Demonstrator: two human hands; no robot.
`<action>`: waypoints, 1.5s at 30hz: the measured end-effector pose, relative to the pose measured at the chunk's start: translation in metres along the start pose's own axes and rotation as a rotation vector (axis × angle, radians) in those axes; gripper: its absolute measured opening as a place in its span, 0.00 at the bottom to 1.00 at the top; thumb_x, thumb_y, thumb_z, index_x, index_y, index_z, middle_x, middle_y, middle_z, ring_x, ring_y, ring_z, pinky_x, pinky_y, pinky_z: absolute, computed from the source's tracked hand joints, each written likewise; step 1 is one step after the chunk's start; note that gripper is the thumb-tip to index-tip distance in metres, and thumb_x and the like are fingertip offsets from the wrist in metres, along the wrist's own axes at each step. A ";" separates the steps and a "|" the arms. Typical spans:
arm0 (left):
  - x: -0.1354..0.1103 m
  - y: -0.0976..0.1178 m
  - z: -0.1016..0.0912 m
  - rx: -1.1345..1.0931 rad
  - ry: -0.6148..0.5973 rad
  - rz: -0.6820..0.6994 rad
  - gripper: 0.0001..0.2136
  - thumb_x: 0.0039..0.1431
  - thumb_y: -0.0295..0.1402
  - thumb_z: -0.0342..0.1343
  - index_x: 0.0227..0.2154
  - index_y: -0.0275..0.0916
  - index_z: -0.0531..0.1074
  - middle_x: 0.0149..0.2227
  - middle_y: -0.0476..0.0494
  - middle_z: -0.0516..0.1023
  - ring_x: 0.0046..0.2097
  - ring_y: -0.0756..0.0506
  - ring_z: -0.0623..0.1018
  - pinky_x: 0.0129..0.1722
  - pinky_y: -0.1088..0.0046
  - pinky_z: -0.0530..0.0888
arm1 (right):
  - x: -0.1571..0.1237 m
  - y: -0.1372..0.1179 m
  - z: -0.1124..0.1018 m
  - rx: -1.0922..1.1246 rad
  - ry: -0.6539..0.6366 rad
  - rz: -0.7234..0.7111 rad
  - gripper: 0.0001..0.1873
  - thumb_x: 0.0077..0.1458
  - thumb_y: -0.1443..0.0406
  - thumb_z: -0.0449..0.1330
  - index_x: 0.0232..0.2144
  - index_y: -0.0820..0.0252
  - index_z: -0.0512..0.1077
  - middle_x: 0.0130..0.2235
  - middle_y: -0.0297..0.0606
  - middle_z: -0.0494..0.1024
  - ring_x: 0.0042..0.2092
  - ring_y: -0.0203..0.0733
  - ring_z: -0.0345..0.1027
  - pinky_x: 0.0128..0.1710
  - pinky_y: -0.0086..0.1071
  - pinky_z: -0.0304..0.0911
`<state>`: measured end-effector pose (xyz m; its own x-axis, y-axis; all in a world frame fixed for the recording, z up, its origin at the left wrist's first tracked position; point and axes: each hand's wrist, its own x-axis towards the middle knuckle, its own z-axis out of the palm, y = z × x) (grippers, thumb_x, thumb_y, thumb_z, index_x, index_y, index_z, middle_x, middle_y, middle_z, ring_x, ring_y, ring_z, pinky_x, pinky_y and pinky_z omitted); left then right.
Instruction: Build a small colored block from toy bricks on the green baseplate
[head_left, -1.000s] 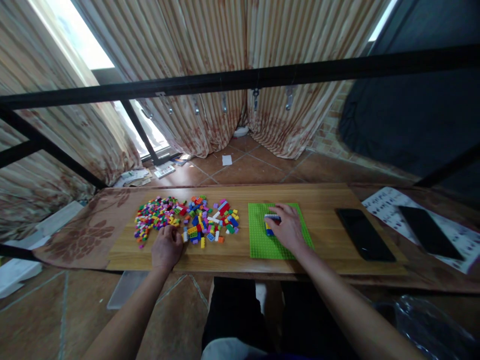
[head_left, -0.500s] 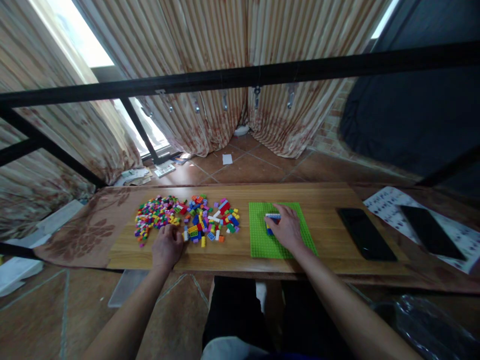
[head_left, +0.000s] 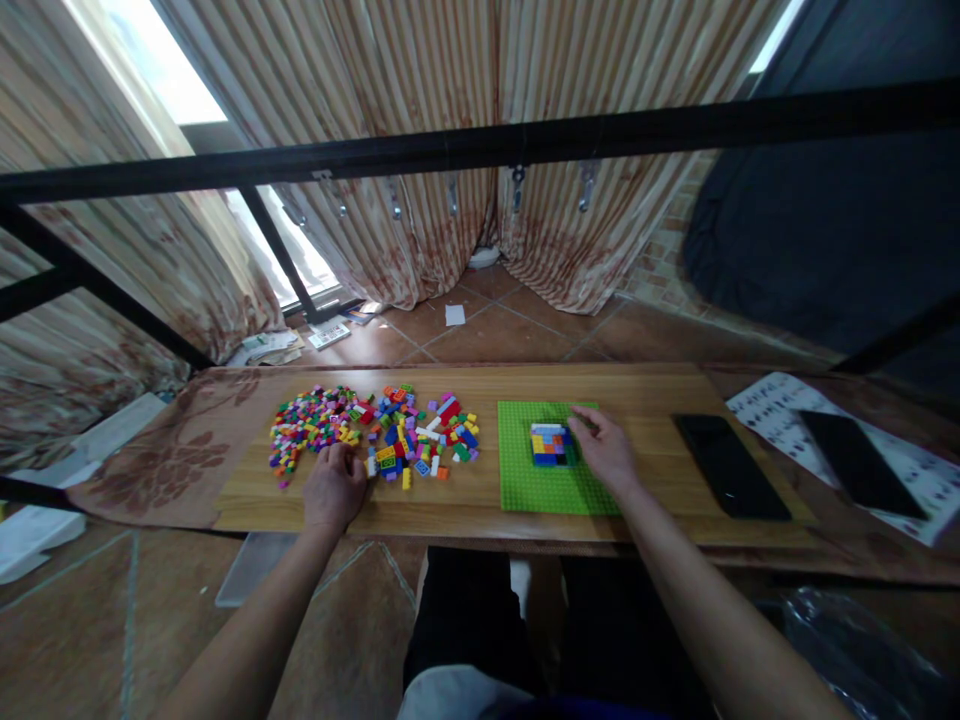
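Observation:
A small block of joined toy bricks [head_left: 549,446], in white, blue, orange, yellow and other colours, sits on the green baseplate [head_left: 525,493]. Just to its right is my right hand [head_left: 606,452], with fingers apart and nothing visible in them. My left hand [head_left: 334,488] rests on the table with its fingers curled, at the near edge of the loose bricks [head_left: 431,437]; whether anything is inside them is hidden. Beyond that hand spreads a heap of tiny coloured pieces [head_left: 311,420].
Right of the baseplate a black phone [head_left: 731,468] lies on the wooden board [head_left: 645,390]. Farther right, a dark flat device [head_left: 862,463] lies on a printed sheet [head_left: 780,400]. A black metal bar [head_left: 480,150] crosses beyond the table, before the curtains [head_left: 420,80].
My right hand has moved right, off the brick block, which now shows in full. My left hand has stayed in place by the loose bricks.

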<state>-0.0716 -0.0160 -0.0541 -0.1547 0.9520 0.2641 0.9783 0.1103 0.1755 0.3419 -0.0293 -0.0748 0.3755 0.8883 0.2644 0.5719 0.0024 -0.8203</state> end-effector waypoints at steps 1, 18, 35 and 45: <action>0.000 0.000 0.000 -0.001 -0.001 0.000 0.09 0.59 0.35 0.47 0.37 0.39 0.69 0.41 0.41 0.74 0.39 0.43 0.74 0.32 0.70 0.66 | 0.000 0.000 0.001 -0.011 -0.004 -0.013 0.23 0.53 0.52 0.54 0.43 0.60 0.75 0.44 0.46 0.77 0.45 0.48 0.70 0.46 0.43 0.64; 0.000 0.001 -0.002 0.009 -0.023 -0.007 0.08 0.60 0.35 0.46 0.36 0.39 0.69 0.41 0.41 0.74 0.39 0.43 0.75 0.32 0.70 0.65 | -0.006 -0.017 0.009 -0.104 -0.011 -0.062 0.20 0.51 0.53 0.56 0.39 0.59 0.75 0.43 0.45 0.77 0.47 0.49 0.69 0.51 0.45 0.61; 0.000 0.003 -0.004 -0.009 -0.034 -0.011 0.08 0.59 0.34 0.47 0.36 0.39 0.70 0.40 0.41 0.73 0.38 0.43 0.74 0.33 0.70 0.66 | -0.006 -0.023 0.011 -0.095 -0.078 -0.020 0.16 0.52 0.54 0.55 0.32 0.55 0.78 0.38 0.40 0.81 0.40 0.46 0.72 0.45 0.42 0.65; 0.000 0.001 -0.001 -0.016 -0.018 -0.007 0.09 0.59 0.34 0.46 0.38 0.39 0.69 0.41 0.40 0.73 0.39 0.43 0.74 0.33 0.70 0.67 | -0.005 -0.026 0.012 -0.086 -0.085 0.014 0.15 0.51 0.55 0.56 0.30 0.56 0.78 0.35 0.39 0.81 0.38 0.46 0.74 0.41 0.40 0.66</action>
<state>-0.0710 -0.0168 -0.0527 -0.1590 0.9563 0.2453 0.9747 0.1126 0.1928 0.3166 -0.0283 -0.0610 0.3227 0.9236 0.2068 0.6292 -0.0461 -0.7759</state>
